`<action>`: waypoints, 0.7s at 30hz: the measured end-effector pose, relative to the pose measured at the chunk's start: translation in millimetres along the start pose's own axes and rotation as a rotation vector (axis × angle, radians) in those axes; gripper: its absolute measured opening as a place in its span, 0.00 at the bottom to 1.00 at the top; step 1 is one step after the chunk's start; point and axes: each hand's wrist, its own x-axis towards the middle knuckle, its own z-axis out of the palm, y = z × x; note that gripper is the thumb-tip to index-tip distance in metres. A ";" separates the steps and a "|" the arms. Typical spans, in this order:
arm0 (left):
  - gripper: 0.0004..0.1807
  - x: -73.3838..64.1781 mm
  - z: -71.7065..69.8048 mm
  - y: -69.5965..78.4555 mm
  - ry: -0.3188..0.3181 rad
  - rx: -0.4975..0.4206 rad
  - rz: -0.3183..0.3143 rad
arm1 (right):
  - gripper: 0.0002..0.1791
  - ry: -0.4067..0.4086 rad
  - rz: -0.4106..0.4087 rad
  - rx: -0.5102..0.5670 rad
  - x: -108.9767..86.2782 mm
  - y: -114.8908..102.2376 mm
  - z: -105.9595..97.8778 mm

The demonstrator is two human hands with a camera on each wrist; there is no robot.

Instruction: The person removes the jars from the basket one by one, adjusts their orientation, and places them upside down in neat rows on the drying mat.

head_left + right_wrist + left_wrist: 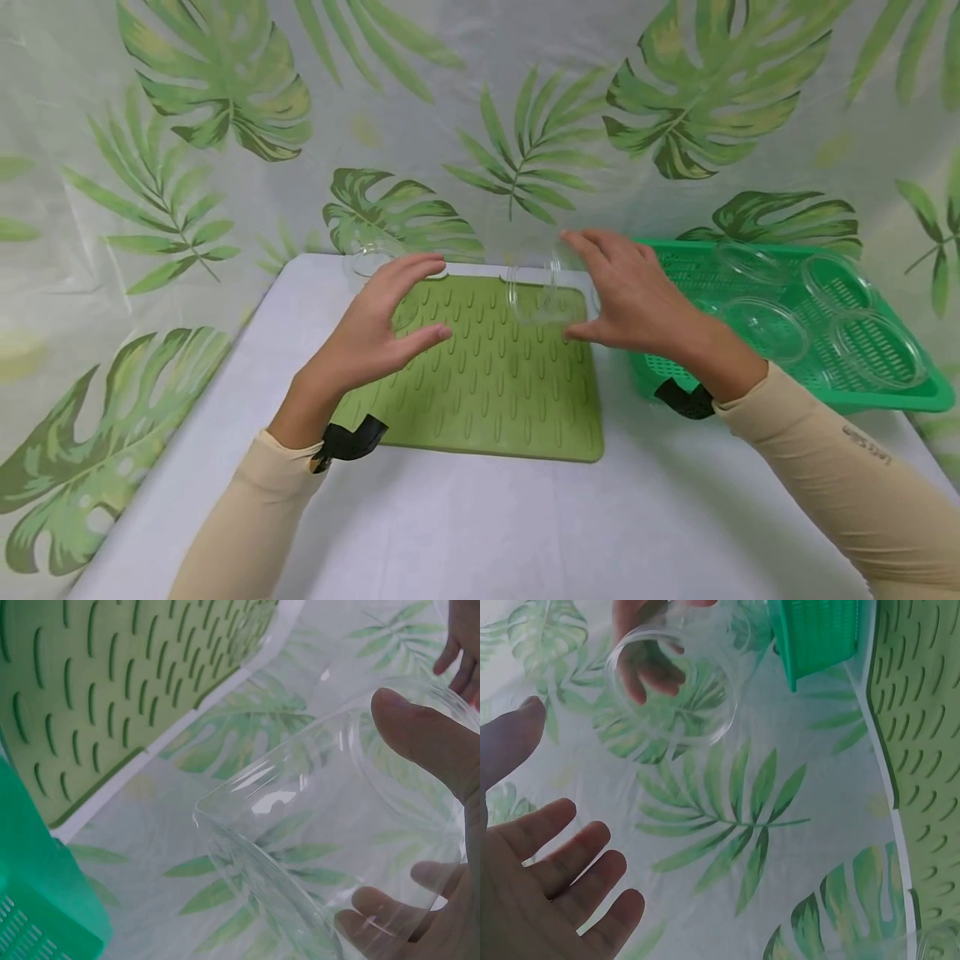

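My right hand (626, 287) grips a clear round plastic container (300, 802), thumb on one side and fingers on the other. The container is tipped on its side above the back right of the green ridged mat (480, 392), its round rim turned toward my left hand. My left hand (378, 321) hovers over the mat's left part, thumb and fingers spread apart and holding nothing. In the left wrist view the clear container (671, 735) appears beyond the left fingertips. A second clear container (370, 262) stands at the mat's back left corner, partly behind my left hand.
To the right stands a green slotted basket (795, 398) with several clear round containers (765, 329) in it. My right forearm passes over its front left corner. A white cloth (480, 525) covers the table, and a leaf-patterned sheet (420, 125) hangs behind it.
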 end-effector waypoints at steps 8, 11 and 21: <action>0.40 17.1 19.8 2.7 -0.052 0.042 0.027 | 0.62 0.021 -0.024 -0.020 0.8 -3.7 2.2; 0.42 22.2 26.1 4.8 -0.046 0.007 0.029 | 0.62 0.014 -0.026 -0.024 0.2 -5.7 2.7; 0.47 36.7 47.8 10.8 -0.035 -0.058 0.054 | 0.62 0.054 -0.095 -0.016 -3.9 -10.5 5.2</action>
